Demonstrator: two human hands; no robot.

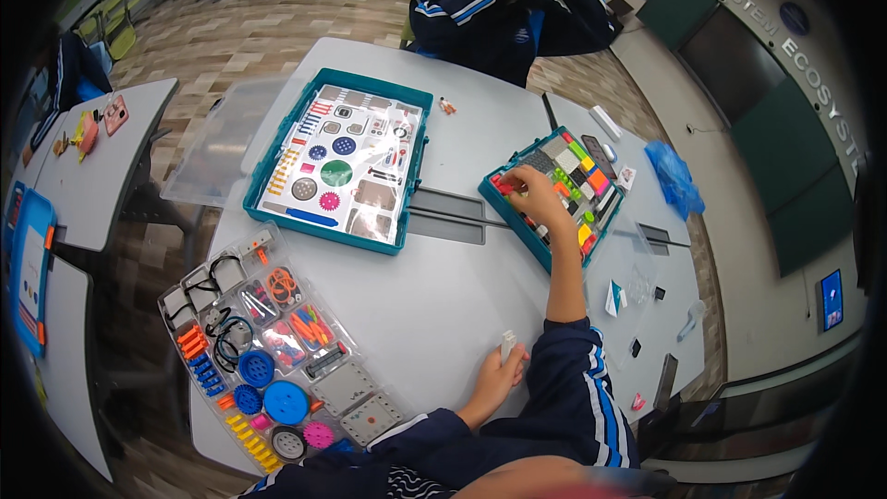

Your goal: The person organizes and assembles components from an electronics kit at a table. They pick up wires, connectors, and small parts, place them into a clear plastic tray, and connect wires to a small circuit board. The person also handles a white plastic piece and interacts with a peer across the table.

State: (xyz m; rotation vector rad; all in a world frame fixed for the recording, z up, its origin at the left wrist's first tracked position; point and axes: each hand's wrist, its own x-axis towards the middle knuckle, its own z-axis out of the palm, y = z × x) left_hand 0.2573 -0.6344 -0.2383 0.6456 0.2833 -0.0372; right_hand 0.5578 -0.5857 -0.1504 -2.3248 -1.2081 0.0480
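Observation:
My left hand (496,383) is closed around a small whitish building piece (508,344), held upright above the table near me. My right arm stretches forward to a teal box (547,259) of colourful building bricks. There my right hand (536,196) dips into its left corner, fingers curled together beside some red bricks (502,186). Whatever lies between those fingertips is too small to make out. Grey, black, green, yellow, orange and pink bricks (577,176) fill the rest of that box.
A larger teal case (268,208) with a printed parts sheet lies at the left. A clear tray (346,333) of wheels, cables and connectors is nearer me. A blue plastic bag (674,180) rests at the right edge. Another person (508,14) sits across the table (443,286).

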